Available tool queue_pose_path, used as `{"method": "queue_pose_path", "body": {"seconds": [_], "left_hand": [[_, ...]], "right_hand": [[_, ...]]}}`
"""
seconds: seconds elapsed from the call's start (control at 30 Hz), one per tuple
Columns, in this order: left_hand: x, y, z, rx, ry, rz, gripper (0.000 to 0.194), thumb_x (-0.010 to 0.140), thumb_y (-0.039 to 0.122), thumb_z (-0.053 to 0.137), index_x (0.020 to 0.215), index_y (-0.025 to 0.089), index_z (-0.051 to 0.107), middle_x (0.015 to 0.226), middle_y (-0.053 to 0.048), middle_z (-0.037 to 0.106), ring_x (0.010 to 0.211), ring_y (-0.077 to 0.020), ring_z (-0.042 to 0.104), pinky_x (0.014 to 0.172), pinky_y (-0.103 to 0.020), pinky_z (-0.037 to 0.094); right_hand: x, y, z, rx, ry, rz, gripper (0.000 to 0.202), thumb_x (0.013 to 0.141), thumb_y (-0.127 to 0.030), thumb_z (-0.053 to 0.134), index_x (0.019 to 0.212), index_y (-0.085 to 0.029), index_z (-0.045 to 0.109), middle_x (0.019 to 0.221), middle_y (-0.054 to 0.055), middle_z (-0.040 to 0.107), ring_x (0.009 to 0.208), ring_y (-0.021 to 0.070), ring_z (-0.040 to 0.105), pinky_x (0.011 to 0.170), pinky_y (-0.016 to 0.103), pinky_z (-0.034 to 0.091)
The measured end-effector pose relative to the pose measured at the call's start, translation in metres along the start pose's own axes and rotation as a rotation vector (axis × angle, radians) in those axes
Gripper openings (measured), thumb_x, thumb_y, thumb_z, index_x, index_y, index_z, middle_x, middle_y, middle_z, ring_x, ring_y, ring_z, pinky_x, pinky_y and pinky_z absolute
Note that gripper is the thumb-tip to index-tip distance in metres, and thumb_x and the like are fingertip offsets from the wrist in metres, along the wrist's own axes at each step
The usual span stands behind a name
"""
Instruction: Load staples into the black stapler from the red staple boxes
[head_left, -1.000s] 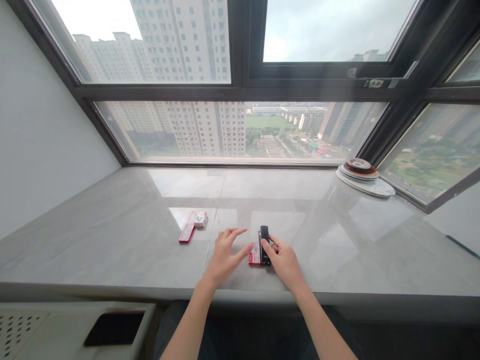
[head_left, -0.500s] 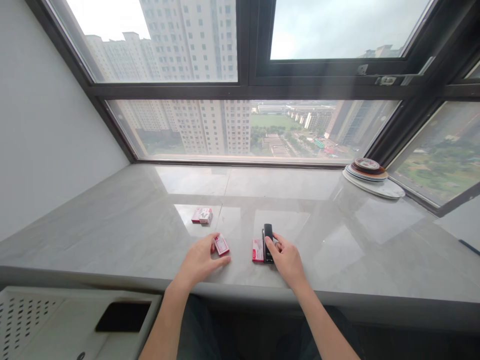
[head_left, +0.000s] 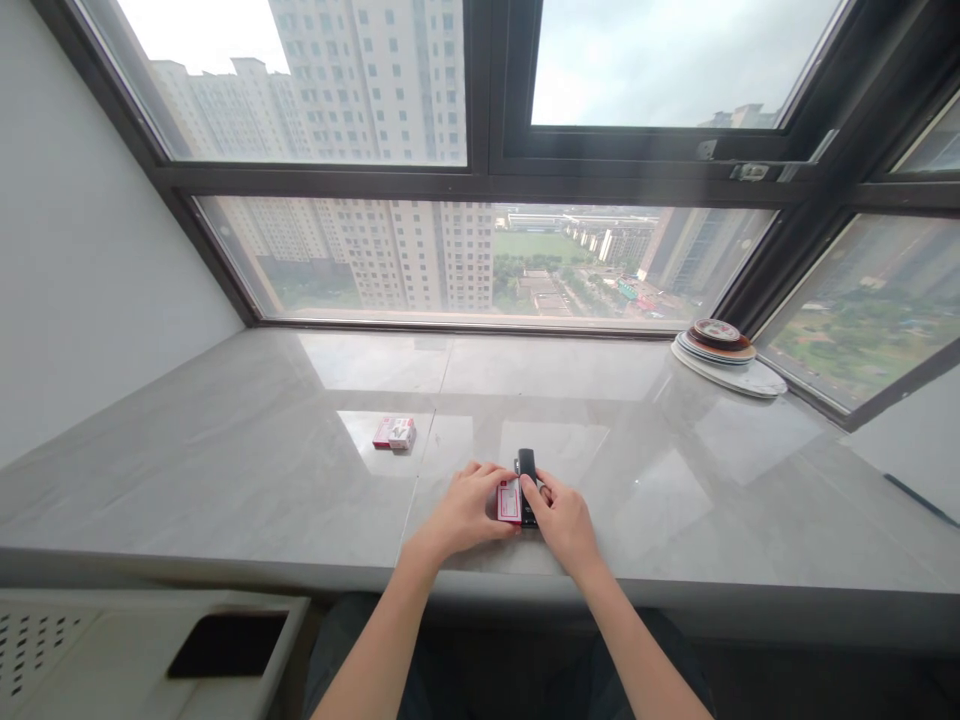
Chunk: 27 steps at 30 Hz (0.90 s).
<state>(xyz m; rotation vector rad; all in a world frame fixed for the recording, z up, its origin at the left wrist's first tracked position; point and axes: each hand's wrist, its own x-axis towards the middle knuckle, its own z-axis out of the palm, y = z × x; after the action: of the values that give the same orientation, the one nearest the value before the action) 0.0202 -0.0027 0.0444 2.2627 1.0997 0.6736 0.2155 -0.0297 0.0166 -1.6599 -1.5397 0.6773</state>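
Observation:
My left hand (head_left: 472, 505) is closed round a small red-and-white staple box (head_left: 508, 501), thumb at its near end and fingers at its far end. The box sits right against the left side of a black stapler (head_left: 527, 470). Under it there seems to be a second similar box, mostly hidden, so I cannot tell how they touch. My right hand (head_left: 564, 515) grips the stapler from the right, with the thumb on top. Farther back on the left, two more small red-and-white boxes (head_left: 394, 433) rest together on the grey stone counter (head_left: 262, 480).
A stack of plates (head_left: 724, 355) stands in the back right corner by the window. Dark window frames (head_left: 480, 180) border the far edge of the counter. Below the front edge at left is a pale cabinet-like unit (head_left: 112, 650) with a dark opening.
My left hand has carried the staple box rightward to the stapler, over where the other box lay. My right hand keeps its hold on the stapler. The view has shifted slightly.

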Motion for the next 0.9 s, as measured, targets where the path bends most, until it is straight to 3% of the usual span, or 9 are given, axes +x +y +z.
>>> {"method": "queue_pose_path", "body": {"seconds": [0.13,0.23,0.3,0.37,0.43,0.47,0.57,0.67,0.9], "left_hand": [[-0.002,0.0,0.007,-0.029,-0.005,-0.018,0.062,0.071,0.045,0.084,0.129,0.034,0.064,0.117,-0.004,0.067,0.11,-0.0292,0.057,0.102,-0.045,0.045],[-0.004,-0.005,-0.003,-0.077,-0.005,-0.003,0.074,0.074,0.05,0.083,0.142,0.036,0.056,0.131,-0.004,0.063,0.12,-0.0288,0.055,0.104,-0.042,0.045],[-0.003,-0.02,-0.025,-0.092,0.073,-0.044,0.063,0.088,0.052,0.069,0.147,0.036,0.051,0.142,-0.004,0.057,0.125,-0.0259,0.054,0.103,-0.038,0.047],[-0.002,-0.046,-0.059,-0.021,0.259,-0.177,0.044,0.101,0.045,0.043,0.143,0.034,0.055,0.142,-0.003,0.057,0.123,-0.0224,0.055,0.1,-0.035,0.048],[-0.003,-0.079,-0.097,0.158,0.416,-0.379,0.046,0.101,0.035,0.033,0.142,0.03,0.055,0.139,-0.003,0.059,0.126,-0.0225,0.053,0.103,-0.036,0.045],[-0.005,-0.095,-0.114,0.189,0.434,-0.434,0.049,0.098,0.031,0.035,0.143,0.026,0.054,0.14,-0.005,0.059,0.13,-0.025,0.049,0.107,-0.039,0.042],[-0.017,-0.134,-0.146,0.213,0.368,-0.503,0.055,0.082,0.029,0.053,0.137,0.023,0.06,0.134,-0.006,0.064,0.133,-0.0298,0.047,0.11,-0.042,0.039],[-0.03,-0.152,-0.151,0.21,0.272,-0.524,0.061,0.069,0.032,0.064,0.13,0.025,0.064,0.127,-0.004,0.068,0.13,-0.031,0.05,0.108,-0.039,0.041],[-0.057,-0.144,-0.143,0.231,0.122,-0.485,0.056,0.072,0.048,0.069,0.123,0.026,0.062,0.135,-0.004,0.063,0.124,-0.0287,0.055,0.106,-0.037,0.043]], "right_hand": [[0.0,0.0,0.0,-0.011,0.004,-0.006,0.063,0.096,-0.071,0.043,0.113,-0.02,0.077,0.057,-0.001,0.052,0.056,0.0184,0.05,0.059,0.028,0.036],[0.0,0.001,0.001,-0.017,0.003,0.006,0.066,0.096,-0.071,0.043,0.122,-0.019,0.075,0.056,-0.002,0.051,0.056,0.0182,0.05,0.059,0.028,0.036],[0.0,0.002,0.002,-0.016,0.006,0.019,0.069,0.096,-0.071,0.043,0.127,-0.018,0.073,0.056,-0.001,0.051,0.057,0.0186,0.05,0.059,0.028,0.036],[0.001,0.003,0.003,-0.01,0.014,0.024,0.072,0.096,-0.072,0.042,0.13,-0.016,0.072,0.057,-0.001,0.051,0.058,0.0189,0.051,0.059,0.028,0.037],[0.001,0.005,0.003,-0.002,0.02,0.023,0.073,0.095,-0.072,0.042,0.131,-0.015,0.071,0.057,-0.001,0.051,0.059,0.019,0.05,0.059,0.028,0.037],[0.002,0.005,0.003,0.002,0.02,0.023,0.073,0.095,-0.072,0.043,0.131,-0.015,0.071,0.057,-0.001,0.051,0.059,0.019,0.05,0.059,0.028,0.037],[0.003,0.005,0.004,0.005,0.014,0.029,0.073,0.095,-0.072,0.043,0.131,-0.015,0.071,0.057,-0.001,0.05,0.057,0.0189,0.049,0.059,0.028,0.036],[0.004,0.006,0.004,0.002,-0.001,0.034,0.072,0.095,-0.072,0.043,0.129,-0.015,0.072,0.058,-0.001,0.05,0.057,0.0187,0.048,0.058,0.029,0.036],[0.005,0.007,0.005,0.004,-0.004,0.033,0.07,0.095,-0.07,0.044,0.128,-0.016,0.072,0.058,-0.002,0.049,0.057,0.0182,0.046,0.058,0.028,0.035]]}}
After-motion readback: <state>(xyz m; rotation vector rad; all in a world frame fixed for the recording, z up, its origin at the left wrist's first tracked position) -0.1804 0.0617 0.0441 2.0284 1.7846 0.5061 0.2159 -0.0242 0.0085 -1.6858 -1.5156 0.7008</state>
